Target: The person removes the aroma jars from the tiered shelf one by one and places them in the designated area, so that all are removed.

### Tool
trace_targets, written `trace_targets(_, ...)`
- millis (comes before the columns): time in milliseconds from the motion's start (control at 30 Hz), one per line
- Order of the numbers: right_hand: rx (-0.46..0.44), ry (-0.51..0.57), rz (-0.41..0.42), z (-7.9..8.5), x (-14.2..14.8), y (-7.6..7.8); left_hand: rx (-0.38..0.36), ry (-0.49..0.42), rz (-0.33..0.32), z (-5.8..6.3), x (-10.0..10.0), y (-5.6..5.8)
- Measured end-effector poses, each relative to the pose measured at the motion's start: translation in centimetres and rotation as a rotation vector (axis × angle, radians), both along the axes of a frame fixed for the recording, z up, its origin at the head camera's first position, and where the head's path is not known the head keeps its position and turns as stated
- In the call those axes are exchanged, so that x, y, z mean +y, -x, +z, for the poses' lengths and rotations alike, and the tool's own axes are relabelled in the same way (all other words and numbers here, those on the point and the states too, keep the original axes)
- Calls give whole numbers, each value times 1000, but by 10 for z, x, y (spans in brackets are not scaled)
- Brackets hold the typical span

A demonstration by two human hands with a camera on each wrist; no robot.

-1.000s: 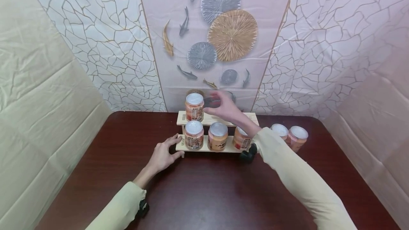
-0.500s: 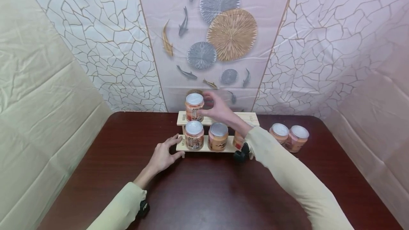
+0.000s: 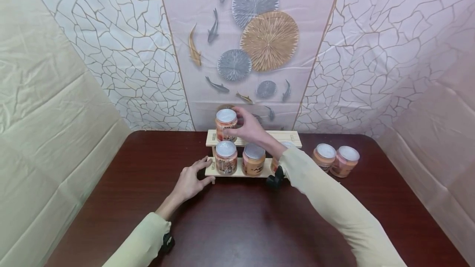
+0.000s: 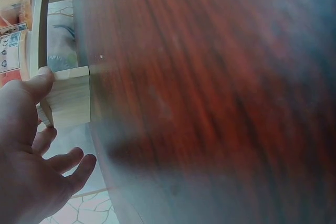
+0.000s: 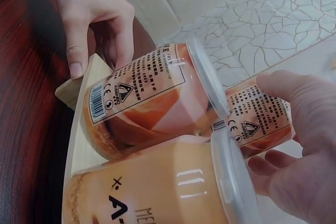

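On the left end of a two-step wooden rack's upper shelf stands an orange-labelled jar with a pale lid. My right hand grips this jar from its right side, thumb in front and fingers behind. In the right wrist view the jar's label shows beside the thumb. My left hand holds the left end of the lower shelf between thumb and fingers. Along that shelf stand a jar, a second jar and a third, partly hidden by my right sleeve.
Two more jars, one beside the other, stand on the dark wooden table right of the rack. A patterned cloth wall rises behind the table, with beige cloth at the sides.
My right hand has moved left along the upper shelf and closed around the jar there. My left hand stays at the lower shelf's end.
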State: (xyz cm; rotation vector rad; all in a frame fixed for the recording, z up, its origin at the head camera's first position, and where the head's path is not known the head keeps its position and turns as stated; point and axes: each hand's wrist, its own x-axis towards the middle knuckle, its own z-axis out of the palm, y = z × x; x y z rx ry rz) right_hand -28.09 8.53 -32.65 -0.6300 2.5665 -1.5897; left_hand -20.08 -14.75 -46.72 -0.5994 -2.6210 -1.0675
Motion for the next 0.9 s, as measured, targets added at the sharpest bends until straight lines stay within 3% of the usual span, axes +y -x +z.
trace_targets(900,37,-33,-5,-3,2,0,-20,3,1,3,1,-2)
